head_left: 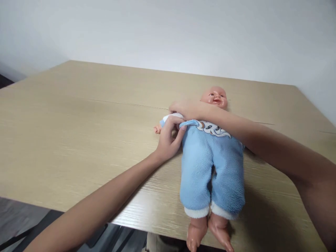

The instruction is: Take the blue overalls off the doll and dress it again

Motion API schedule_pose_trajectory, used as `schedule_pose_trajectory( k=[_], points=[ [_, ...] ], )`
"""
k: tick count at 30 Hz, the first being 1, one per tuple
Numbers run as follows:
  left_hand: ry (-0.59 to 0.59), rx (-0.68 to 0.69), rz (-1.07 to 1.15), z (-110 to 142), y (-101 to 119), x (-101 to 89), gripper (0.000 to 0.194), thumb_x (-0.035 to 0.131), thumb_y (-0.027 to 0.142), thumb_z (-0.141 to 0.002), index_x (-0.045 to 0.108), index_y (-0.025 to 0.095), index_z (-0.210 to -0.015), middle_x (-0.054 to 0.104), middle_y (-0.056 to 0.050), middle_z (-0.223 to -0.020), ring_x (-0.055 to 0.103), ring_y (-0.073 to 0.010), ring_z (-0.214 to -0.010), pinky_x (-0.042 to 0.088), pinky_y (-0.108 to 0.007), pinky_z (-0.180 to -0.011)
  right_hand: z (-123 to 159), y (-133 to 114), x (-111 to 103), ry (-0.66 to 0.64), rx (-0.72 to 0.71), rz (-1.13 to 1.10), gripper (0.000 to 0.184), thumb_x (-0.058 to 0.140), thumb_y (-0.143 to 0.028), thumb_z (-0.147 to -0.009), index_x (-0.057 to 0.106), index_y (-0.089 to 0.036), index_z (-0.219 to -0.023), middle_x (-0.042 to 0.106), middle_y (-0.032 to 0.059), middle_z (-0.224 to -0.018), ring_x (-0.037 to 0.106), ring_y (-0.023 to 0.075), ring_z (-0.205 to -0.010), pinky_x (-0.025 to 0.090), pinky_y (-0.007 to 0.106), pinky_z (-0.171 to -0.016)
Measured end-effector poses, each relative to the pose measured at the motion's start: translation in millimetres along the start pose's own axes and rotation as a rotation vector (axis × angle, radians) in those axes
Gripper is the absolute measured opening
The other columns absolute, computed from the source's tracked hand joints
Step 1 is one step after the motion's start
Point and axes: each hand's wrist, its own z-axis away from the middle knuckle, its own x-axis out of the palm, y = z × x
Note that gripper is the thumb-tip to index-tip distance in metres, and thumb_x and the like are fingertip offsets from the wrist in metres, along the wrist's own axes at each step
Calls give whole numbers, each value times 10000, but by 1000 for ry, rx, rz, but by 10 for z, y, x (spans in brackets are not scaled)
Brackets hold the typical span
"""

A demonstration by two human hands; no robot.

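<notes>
A baby doll lies on its back with its head away from me and its bare feet at the near edge of the table. It wears fleecy blue overalls with white cuffs and an animal patch on the front. My left hand pinches the side edge of the overalls near the waist, beside the doll's white sleeve. Across the doll's chest reaches my right arm. My right hand curls down by the doll's shoulder above that sleeve, its fingertips hidden.
The doll lies on a light wood table with a thin seam across it. A pale wall rises behind the far edge. Below the near edge, dark chair-like parts show.
</notes>
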Motion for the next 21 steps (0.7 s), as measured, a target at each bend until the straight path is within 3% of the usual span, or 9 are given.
schedule_pose_trajectory(
  k=[2,5,7,10,13,15,18,21],
  points=[
    [1,83,-33,6,-5,-2,117,636,326,-1202,654,236,-1130,658,-29,-982,591,-185,-880,512,-340,-816,154,-48,-137,-65,-30,215,196,830,-178,-832,735,-208,-1001,812,52,-1023,672,237,-879,490,362,-817],
    [41,161,-107,34,15,-6,30,652,239,-1182,655,239,-1152,663,-26,-1001,604,-182,-903,527,-341,-838,362,-19,-316,111,-25,114,283,752,-195,-887,683,-217,-1161,801,71,-1162,696,258,-1010,522,374,-896],
    [90,211,-184,63,28,-6,30,678,230,-1165,673,239,-1193,670,-49,-1072,645,-197,-977,556,-362,-892,471,51,-383,162,-13,-46,330,736,-170,-859,656,-242,-1170,798,48,-1160,713,251,-1040,553,361,-915],
    [164,278,-293,105,19,2,112,694,277,-1152,691,255,-1261,630,-107,-1272,677,-263,-1187,598,-436,-1000,584,141,-408,139,-16,-188,358,714,-146,-789,655,-260,-1124,798,31,-1142,730,260,-1080,576,366,-940],
    [186,327,-275,120,-14,18,166,635,313,-1168,660,291,-1331,572,-136,-1425,654,-317,-1346,605,-518,-1086,626,144,-373,110,-68,-113,354,670,-136,-754,692,-247,-1090,801,42,-1142,734,273,-1097,562,396,-975],
    [180,340,-195,115,-33,33,179,583,318,-1187,631,302,-1359,601,-131,-1408,660,-310,-1341,586,-532,-1117,619,108,-342,101,-94,-33,355,656,-126,-750,719,-241,-1080,809,47,-1123,734,275,-1068,554,408,-969],
    [198,229,-23,94,-47,68,139,534,350,-1220,617,299,-1319,668,-93,-1253,687,-261,-1197,567,-471,-1064,599,46,-311,64,-91,20,280,682,-137,-773,747,-243,-1025,823,63,-1106,738,295,-1049,561,430,-966],
    [275,-61,126,68,-40,112,223,622,508,-1199,655,289,-1221,666,-70,-1201,670,-229,-1110,562,-388,-963,631,-10,-313,0,-49,-74,188,759,-247,-854,765,-242,-1042,840,87,-1186,759,312,-1130,586,453,-1043]
  ],
)
